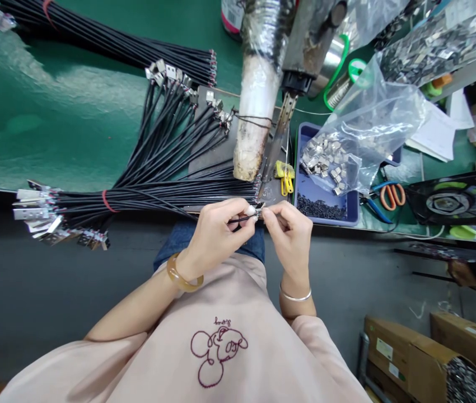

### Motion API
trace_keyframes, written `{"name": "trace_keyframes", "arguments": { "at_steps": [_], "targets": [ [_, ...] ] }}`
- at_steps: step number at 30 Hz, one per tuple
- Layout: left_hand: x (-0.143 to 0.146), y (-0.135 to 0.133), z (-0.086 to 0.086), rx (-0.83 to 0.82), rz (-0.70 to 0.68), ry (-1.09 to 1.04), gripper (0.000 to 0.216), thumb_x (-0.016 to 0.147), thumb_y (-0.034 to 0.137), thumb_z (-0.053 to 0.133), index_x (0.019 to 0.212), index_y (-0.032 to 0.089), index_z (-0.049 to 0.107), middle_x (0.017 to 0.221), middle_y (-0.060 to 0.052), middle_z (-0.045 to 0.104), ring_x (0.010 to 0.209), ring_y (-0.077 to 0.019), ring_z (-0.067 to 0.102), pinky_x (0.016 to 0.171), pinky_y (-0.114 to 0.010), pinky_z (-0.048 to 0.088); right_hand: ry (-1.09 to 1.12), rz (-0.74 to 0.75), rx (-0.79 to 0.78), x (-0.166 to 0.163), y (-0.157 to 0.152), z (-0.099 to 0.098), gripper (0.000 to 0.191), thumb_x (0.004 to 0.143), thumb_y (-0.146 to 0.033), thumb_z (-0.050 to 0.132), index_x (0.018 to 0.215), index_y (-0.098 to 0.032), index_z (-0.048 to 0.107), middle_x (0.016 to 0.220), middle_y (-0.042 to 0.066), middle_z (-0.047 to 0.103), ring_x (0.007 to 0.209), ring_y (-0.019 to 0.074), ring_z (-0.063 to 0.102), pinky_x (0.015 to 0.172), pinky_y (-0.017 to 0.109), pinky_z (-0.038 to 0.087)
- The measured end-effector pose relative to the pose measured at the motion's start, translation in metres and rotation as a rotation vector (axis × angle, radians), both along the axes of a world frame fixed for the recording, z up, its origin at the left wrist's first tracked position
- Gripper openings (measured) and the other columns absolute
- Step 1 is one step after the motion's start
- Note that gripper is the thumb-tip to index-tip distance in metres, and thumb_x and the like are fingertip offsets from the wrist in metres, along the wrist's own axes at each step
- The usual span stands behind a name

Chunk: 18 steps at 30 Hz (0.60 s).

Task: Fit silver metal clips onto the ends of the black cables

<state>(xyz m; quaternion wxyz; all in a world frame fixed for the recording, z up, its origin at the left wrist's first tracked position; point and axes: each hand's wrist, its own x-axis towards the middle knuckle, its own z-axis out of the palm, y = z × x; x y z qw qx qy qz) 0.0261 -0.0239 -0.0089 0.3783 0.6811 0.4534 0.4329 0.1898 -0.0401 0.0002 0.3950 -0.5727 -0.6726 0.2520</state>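
Observation:
My left hand [217, 232] pinches the end of a thin black cable [238, 220] just off the bench's front edge. My right hand [290, 235] is closed in a pinch on a small metal clip [260, 209] at that cable's tip. Both hands meet right below a bundle of black cables [158, 196] tied with a red band, its far ends carrying metal clips [36, 207]. A second fan of clipped cables [171, 129] lies behind it on the green bench.
A blue tray [326, 204] holds a clear bag of metal clips [330, 159] and small black parts. A wrapped tool column [259, 106] stands behind my hands. Orange-handled scissors [391, 195], a black fan [452, 201], and cardboard boxes [406, 350] sit to the right.

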Motion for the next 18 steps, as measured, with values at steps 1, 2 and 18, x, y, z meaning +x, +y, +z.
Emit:
{"name": "trace_keyframes", "arguments": {
  "at_steps": [1, 2, 18],
  "targets": [
    [0.0, 0.0, 0.0, 0.009, -0.003, -0.001, 0.017, 0.082, 0.008, 0.061, 0.07, 0.018, 0.056, 0.061, 0.007, 0.044, 0.054, -0.0079, 0.038, 0.054, -0.023, 0.032, -0.003, 0.006, 0.005, -0.001, 0.0, 0.0, 0.026, 0.098, -0.028, 0.062, 0.074, -0.02, 0.062, 0.069, -0.005, 0.057, 0.057, 0.0073, 0.043, 0.057, 0.024, 0.036],
    [-0.001, 0.0, 0.0, 0.018, -0.005, -0.007, 0.017, 0.082, 0.007, 0.061, 0.07, 0.018, 0.056, 0.061, 0.007, 0.043, 0.054, -0.0077, 0.038, 0.054, -0.023, 0.031, -0.007, 0.006, 0.011, -0.001, 0.0, 0.0, 0.027, 0.097, -0.028, 0.064, 0.072, -0.019, 0.062, 0.068, -0.005, 0.057, 0.057, 0.0071, 0.042, 0.058, 0.024, 0.036],
    [-0.014, 0.006, 0.009, -0.176, -0.102, -0.216, 0.01, 0.086, 0.018, 0.067, 0.078, 0.013, 0.071, 0.064, 0.001, 0.058, 0.056, -0.0077, 0.043, 0.051, -0.02, 0.035, 0.153, -0.129, -0.141, 0.009, -0.003, 0.002, 0.025, 0.094, -0.043, 0.065, 0.085, -0.021, 0.073, 0.061, -0.005, 0.057, 0.05, 0.008, 0.04, 0.051, 0.026, 0.032]
  ]
}}
